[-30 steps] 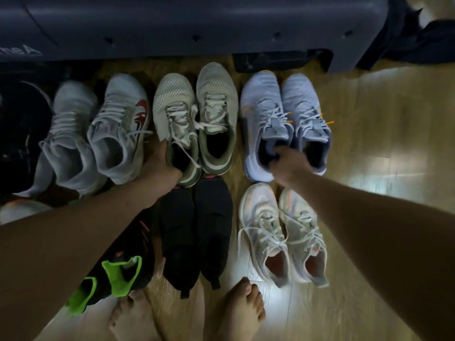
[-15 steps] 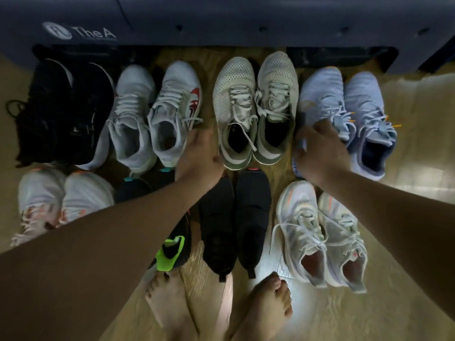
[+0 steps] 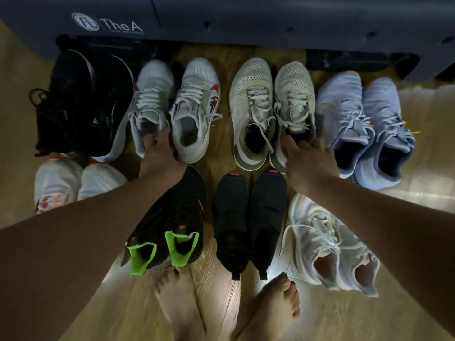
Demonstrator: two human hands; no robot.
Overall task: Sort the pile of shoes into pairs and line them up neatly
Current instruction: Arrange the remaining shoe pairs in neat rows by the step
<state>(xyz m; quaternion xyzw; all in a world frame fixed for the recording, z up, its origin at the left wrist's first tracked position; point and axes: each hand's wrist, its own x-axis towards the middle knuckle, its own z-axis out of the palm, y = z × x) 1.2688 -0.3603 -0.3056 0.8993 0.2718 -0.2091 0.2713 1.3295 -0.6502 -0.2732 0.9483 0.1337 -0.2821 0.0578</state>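
Shoes stand in two rows on the wood floor. The back row holds a black pair, a white pair with red marks, a beige mesh pair and a light blue pair. In front are a white-orange pair, a black pair with neon green collars, a black slip-on pair and a pale translucent pair. My left hand grips the heel of the left white shoe. My right hand holds the heel of the right beige shoe, thumb at its collar.
A dark grey cabinet with a printed logo runs along the back, right behind the toes of the back row. My bare feet stand just behind the front row. Bare wood floor lies to the right of the shoes.
My left hand moved left from the beige pair to the white pair. My right hand moved left from the blue pair to the right beige shoe. The view shifted left, showing the black pair.
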